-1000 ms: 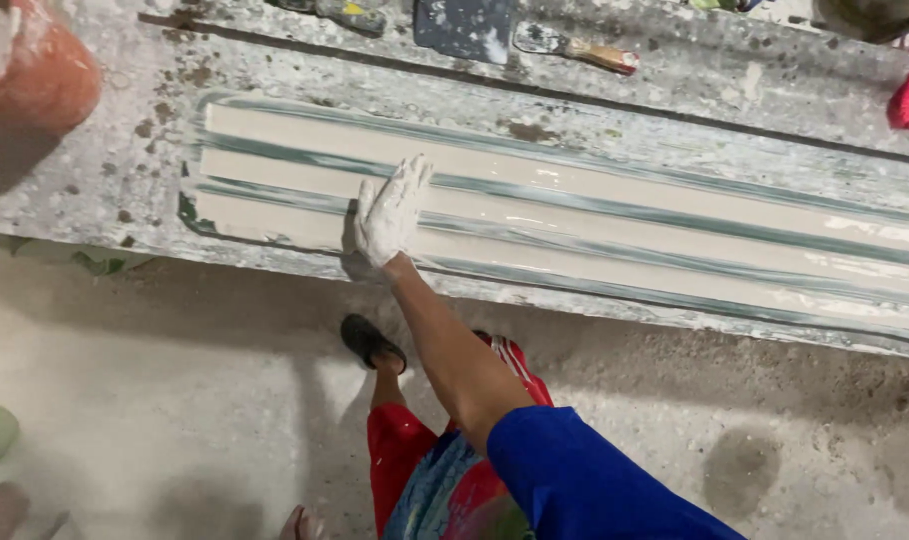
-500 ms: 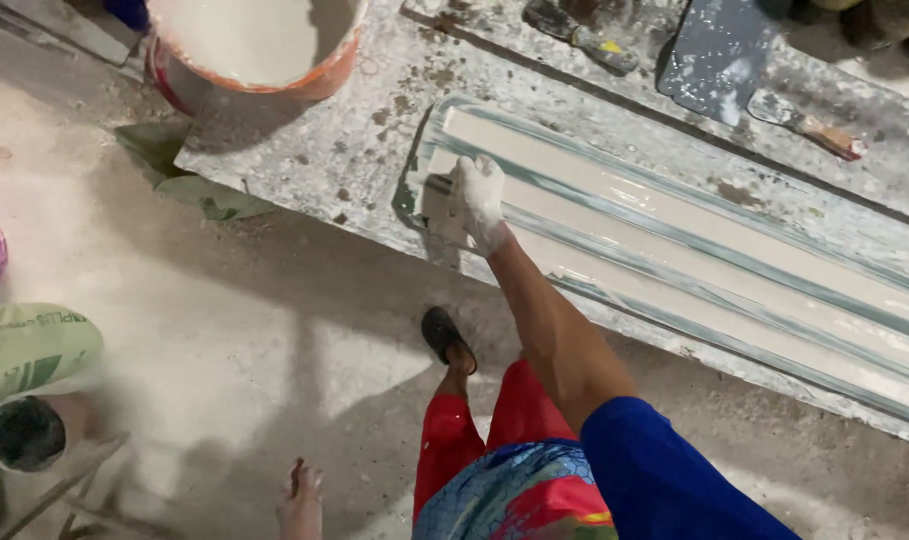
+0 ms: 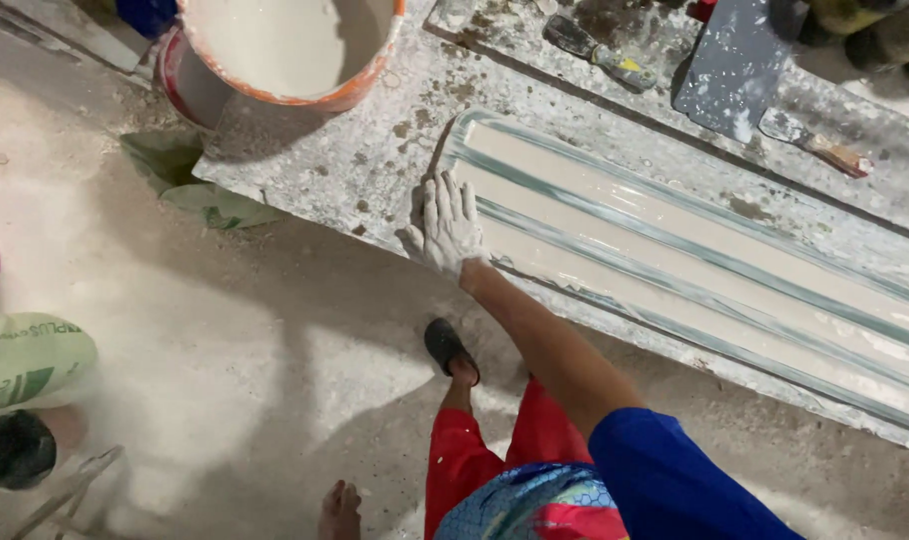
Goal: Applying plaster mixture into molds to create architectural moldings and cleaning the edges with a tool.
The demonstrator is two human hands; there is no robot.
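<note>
The right hand (image 3: 445, 226), coated in white plaster, lay flat with its fingers spread and pointing away from the person. It pressed down on the near left end of the long moulding (image 3: 695, 265) and grasped nothing. The palm sat over the table edge beside that end, and the fingertips reached onto the moulding's corner. The forearm ran straight from the blue sleeve (image 3: 665, 480) at the lower right up and leftward to the wrist, nearly fully extended. The left hand was not in view.

The moulding was a long, pale, wet-looking cast with parallel ridges and grey-green grooves along its length. Its long axis ran from its end at the hand, in the upper middle of the view, down to the right edge. It lay flat along the near edge of the plaster-spattered worktable (image 3: 355, 160).

Beyond the moulding's left end, at the table's far left corner, stood an orange-rimmed bucket (image 3: 285, 50) holding pale plaster. On the far side of the moulding lay a flat steel trowel (image 3: 740, 70) with a wooden handle, and left of the trowel a smaller yellow-handled tool (image 3: 600, 50).

On the near side of the moulding, below the table edge, the person's red trousers (image 3: 475, 460) and a foot in a dark sandal (image 3: 447, 347) stood on the dusty floor. Well to the left of the moulding lay a pale green sack (image 3: 25, 360).
</note>
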